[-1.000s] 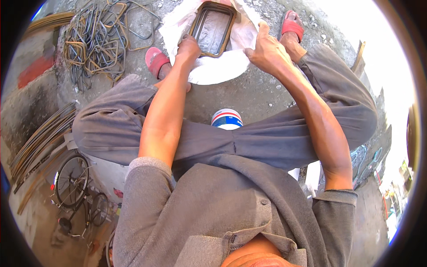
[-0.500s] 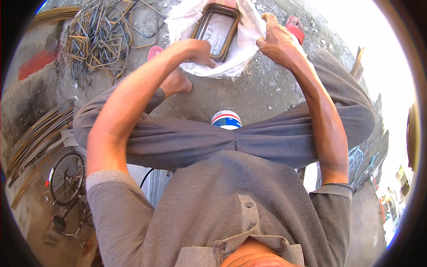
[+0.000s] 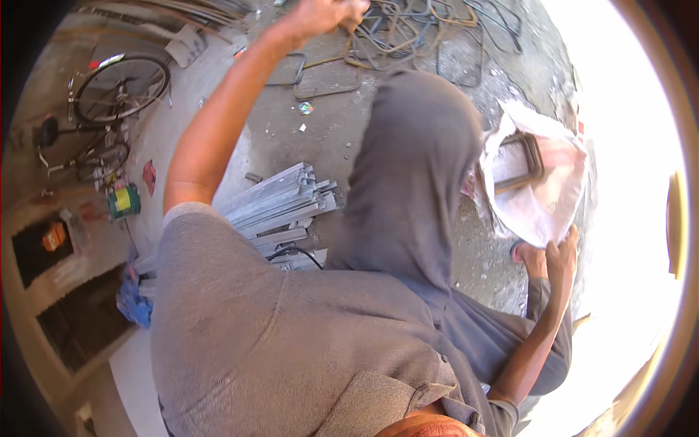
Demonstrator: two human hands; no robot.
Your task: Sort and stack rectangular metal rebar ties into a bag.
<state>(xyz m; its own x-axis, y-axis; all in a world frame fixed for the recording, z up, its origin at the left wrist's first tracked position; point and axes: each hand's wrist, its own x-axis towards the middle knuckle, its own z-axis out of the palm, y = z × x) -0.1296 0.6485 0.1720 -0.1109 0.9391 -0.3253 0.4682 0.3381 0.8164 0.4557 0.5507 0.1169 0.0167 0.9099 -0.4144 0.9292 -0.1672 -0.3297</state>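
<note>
Gritty ground [image 3: 328, 142] is spreading around you as your left hand [image 3: 329, 16], its grip too unclear to tell, is leaving the sack [image 3: 542, 218] for the heap of bent rods [image 3: 397, 33], so only your right hand [image 3: 563, 253] is pinching the sack's rim, metal frames [image 3: 537, 156] lying inside.

Mount: on the person's head, left lens of a side-by-side pair, just above the collar [image 3: 378, 400] near 6 o'clock.
Facing: steeply down and toward the person's left; the shirt [image 3: 277, 328] spreads from 6 to 8 o'clock.
Nearest: collar and shirt, close under the lens, largest in view.
Mid-reach: knee [image 3: 419, 116] at 1 o'clock, right hand [image 3: 562, 251] at 3, left hand [image 3: 328, 16] at 12 against the upper edge.
Farther: sack [image 3: 557, 164] between 2 and 3, loops [image 3: 393, 30] between 12 and 1, bike [image 3: 120, 87] at 10.
Lens: wide fisheye, black rim cutting the corners.
Glare: whites out the border from 1 to 4.
</note>
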